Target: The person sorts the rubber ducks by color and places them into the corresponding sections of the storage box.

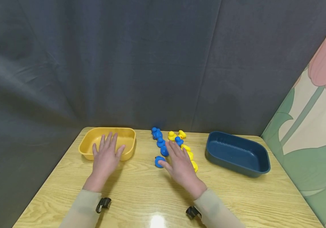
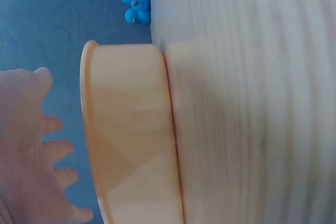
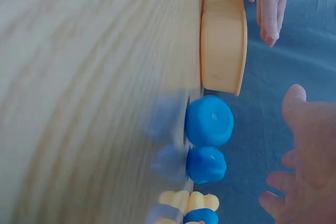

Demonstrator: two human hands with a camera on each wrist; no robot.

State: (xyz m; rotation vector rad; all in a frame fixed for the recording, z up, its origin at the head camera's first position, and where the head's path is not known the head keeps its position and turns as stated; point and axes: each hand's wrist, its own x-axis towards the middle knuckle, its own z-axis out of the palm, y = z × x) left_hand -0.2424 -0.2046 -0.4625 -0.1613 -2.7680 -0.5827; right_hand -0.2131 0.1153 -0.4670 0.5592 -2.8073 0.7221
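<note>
My left hand [image 1: 105, 160] hovers at the near side of a yellow plastic tub [image 1: 130, 152], fingers spread and holding nothing. In the left wrist view that hand [image 2: 23, 145] is raised beside the tub's wall [image 2: 131, 129]. Over the middle of the table my right hand [image 1: 181, 169] is held with straight fingers, overlapping a group of small toy ducks. Blue ducks [image 1: 159, 161] lie to its left and beyond it, yellow ducks [image 1: 172, 136] beyond and to its right; some are partly hidden. The right wrist view shows the right hand [image 3: 315, 156] above the level of a blue duck [image 3: 210, 121].
A dark blue tub [image 1: 234, 152] stands at the right of the wooden table [image 1: 151, 196]. Behind the table hangs a dark grey curtain [image 1: 140, 69]. A flower-patterned panel [image 1: 308, 152] borders the right side.
</note>
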